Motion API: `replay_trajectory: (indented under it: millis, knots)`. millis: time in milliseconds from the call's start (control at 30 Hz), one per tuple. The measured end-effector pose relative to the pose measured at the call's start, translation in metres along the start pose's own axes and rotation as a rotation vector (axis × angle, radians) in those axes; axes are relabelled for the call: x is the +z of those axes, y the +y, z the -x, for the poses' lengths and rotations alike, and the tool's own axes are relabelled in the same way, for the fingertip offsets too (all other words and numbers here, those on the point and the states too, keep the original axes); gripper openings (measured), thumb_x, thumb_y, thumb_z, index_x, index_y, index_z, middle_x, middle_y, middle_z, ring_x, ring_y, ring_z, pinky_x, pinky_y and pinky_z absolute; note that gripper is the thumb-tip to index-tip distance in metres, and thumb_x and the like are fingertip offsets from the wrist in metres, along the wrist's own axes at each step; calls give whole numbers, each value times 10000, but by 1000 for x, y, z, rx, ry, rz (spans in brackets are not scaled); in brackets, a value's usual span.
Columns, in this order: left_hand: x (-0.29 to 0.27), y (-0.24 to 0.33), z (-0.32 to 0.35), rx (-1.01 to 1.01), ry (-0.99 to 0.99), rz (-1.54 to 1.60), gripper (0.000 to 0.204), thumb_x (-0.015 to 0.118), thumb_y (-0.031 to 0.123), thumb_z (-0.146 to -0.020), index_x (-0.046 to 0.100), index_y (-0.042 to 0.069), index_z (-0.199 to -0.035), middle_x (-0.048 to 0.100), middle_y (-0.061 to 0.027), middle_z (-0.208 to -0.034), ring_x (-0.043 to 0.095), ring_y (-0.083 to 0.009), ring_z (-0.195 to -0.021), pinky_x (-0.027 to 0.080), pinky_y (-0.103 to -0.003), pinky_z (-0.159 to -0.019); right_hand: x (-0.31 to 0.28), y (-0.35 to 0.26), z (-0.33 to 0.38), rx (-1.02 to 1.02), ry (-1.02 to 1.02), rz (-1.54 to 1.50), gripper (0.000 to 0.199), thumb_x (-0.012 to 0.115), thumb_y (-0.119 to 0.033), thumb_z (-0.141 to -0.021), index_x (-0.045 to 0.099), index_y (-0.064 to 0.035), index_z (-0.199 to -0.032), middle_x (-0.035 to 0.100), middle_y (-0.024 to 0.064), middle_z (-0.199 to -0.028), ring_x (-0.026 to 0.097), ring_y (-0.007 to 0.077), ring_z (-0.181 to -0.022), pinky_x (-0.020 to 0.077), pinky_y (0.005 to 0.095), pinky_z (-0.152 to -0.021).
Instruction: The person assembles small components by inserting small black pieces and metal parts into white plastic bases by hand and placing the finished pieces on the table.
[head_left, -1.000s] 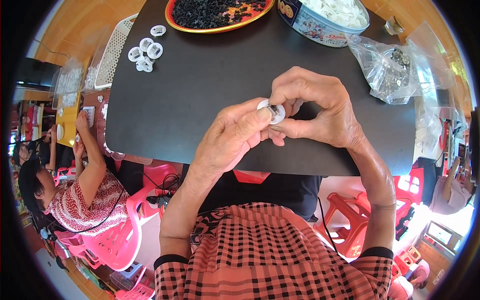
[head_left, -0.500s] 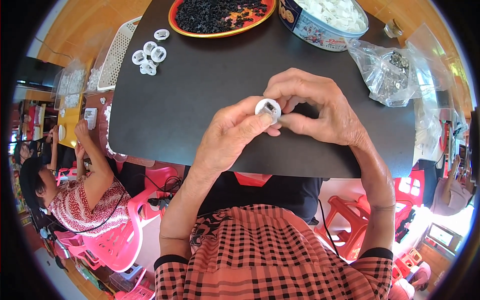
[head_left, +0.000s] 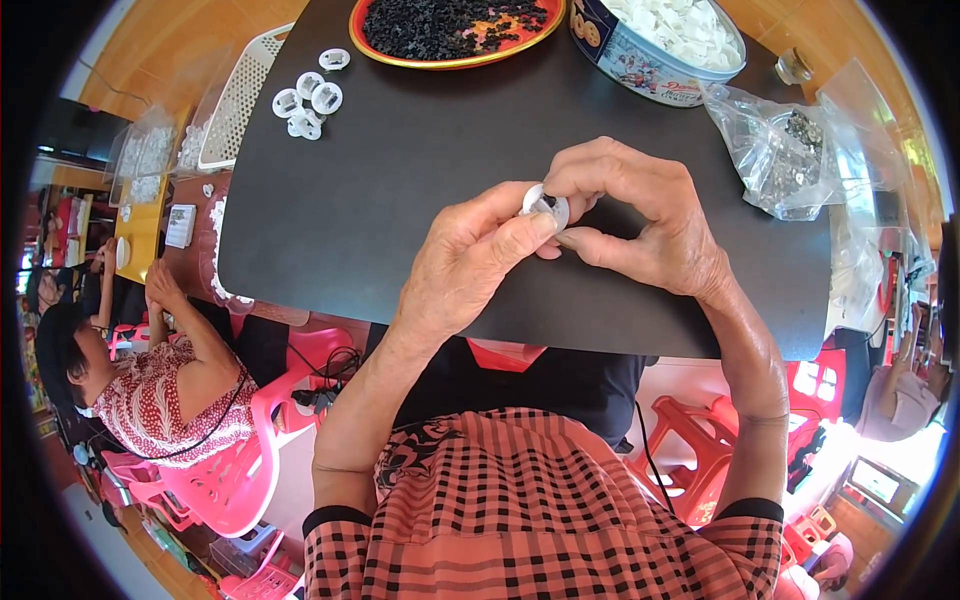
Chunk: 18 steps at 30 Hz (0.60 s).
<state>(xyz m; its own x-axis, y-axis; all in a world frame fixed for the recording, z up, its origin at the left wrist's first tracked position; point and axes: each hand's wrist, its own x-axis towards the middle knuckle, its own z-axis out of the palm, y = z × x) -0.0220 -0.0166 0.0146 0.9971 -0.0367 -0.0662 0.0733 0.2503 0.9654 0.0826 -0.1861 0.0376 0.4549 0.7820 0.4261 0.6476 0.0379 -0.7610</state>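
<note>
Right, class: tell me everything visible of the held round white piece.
The small round white piece looks plastic, with a rim around a darker middle. It is held tilted above the table: the left hand grips it, thumb over its near part, and the right hand appears to touch its edge. Its underside is hidden.

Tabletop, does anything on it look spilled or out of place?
Nothing stands out. Black pieces lie in the tray, white pieces in the tin; discs sit loosely grouped, one slightly apart, and the left hand holds another disc.
</note>
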Motion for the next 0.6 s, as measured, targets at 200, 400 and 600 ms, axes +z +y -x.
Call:
replay_trajectory:
  millis: [200, 400, 600]
  knots:
    - [-8, -5, -1, -25, -59, 39, 392, 563, 220, -945, 544, -90, -1185, 609, -119, -1050, 600, -177, -949, 486, -300, -850, 3, 0, 1, 58, 1, -50, 327, 725, 44, -644, 641, -27, -952, 626, 57, -899, 615, 167, -769, 516, 282, -673]
    - [-2, -7, -1, -7, -48, 95, 296, 545, 231, -950, 619, -28, -1071, 622, -30, -905, 574, -92, -827, 455, -228, -777, 0, 3, 3, -8, -26, -1, 325, 744, 34, -685, 656, -38, -988, 627, 62, -935, 597, 130, -751, 514, 259, -679]
    - [-8, -6, -3, -24, -116, 142, 392, 561, 222, -948, 545, -89, -1185, 612, -128, -1067, 605, -191, -955, 496, -320, -855, 1, 3, 3, 19, 7, -52, 294, 753, 18, -663, 660, -51, -933, 638, 46, -848, 618, 155, -748, 511, 273, -653]
